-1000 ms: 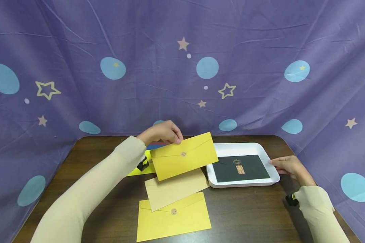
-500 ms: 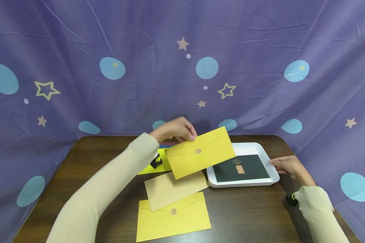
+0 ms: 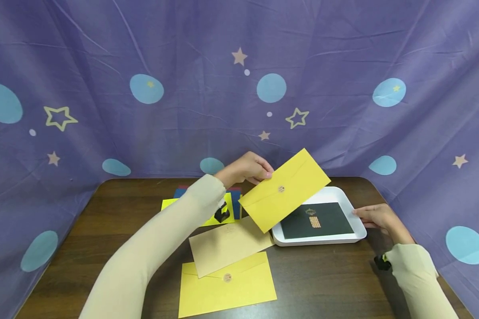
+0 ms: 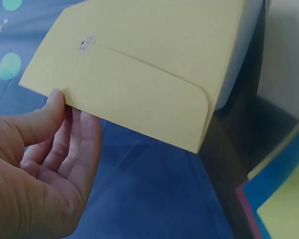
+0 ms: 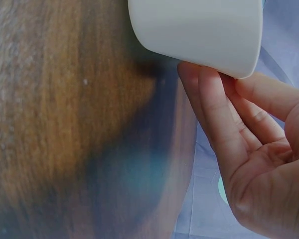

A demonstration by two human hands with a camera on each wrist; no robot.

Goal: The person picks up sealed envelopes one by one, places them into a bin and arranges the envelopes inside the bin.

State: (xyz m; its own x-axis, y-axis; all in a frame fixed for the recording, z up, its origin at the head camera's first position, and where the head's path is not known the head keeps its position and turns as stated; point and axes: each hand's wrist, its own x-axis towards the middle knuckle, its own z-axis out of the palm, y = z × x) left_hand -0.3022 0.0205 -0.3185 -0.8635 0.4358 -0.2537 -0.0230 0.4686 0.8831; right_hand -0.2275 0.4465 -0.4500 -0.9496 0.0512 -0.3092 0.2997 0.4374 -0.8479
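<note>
Above the left part of a white tray [image 3: 330,193], my left hand [image 3: 252,168] pinches a yellow envelope [image 3: 293,181] by its far edge. The envelope is tilted and its flap side, with a small round sticker, shows. In the left wrist view the thumb is on the near face of the envelope [image 4: 139,94]; some fingertips are hidden behind it. A dark green envelope-like sheet [image 3: 335,219] with gold print lies in the tray. My right hand [image 3: 377,216] holds the tray's right rim, thumb at the edge and fingers beneath, as the right wrist view shows.
Left of the tray, a beige envelope [image 3: 223,248] overlaps a second yellow envelope [image 3: 239,292] nearer the front. Bright yellow [image 3: 228,210], blue [image 3: 236,199] and red pieces lie stacked behind, partly under my left forearm. A purple curtain [image 3: 183,88] hangs behind the wooden table [image 3: 323,283].
My left hand has carried the yellow envelope rightward over the tray and tilted it more steeply, uncovering more of the stack behind. The right hand and tray have stayed still.
</note>
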